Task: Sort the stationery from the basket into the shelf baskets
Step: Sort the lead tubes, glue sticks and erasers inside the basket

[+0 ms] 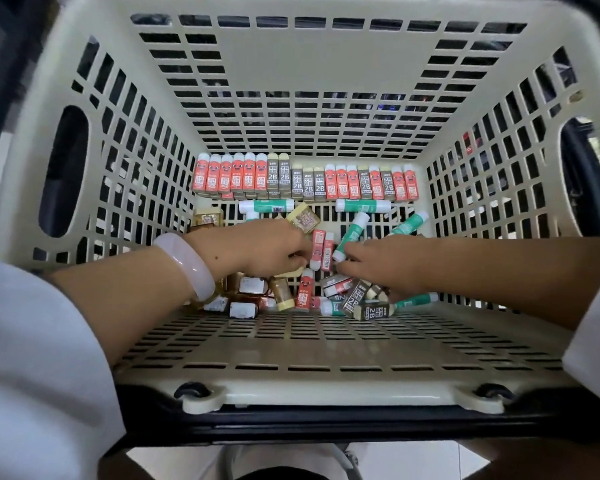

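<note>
A cream slotted basket [312, 344] holds the stationery. Along its far wall stands a neat row of red erasers [234, 174] and grey 2B erasers [309, 185]. Green glue sticks [267, 206] lie in front of that row. Loose erasers and small brown packets [281, 289] are piled at the middle. My left hand [257, 247], with a pale bangle on its wrist, curls its fingers on a red eraser [317, 249]. My right hand [385, 261] lies palm down over the pile and pinches the white end of a tilted green glue stick [352, 233].
The basket has oval handle holes in its left wall [63, 171] and right wall [582, 174]. It sits on a black frame [309, 424]. More loose 2B erasers [371, 310] and a glue stick [418, 299] lie under my right hand. White sleeves cover both forearms.
</note>
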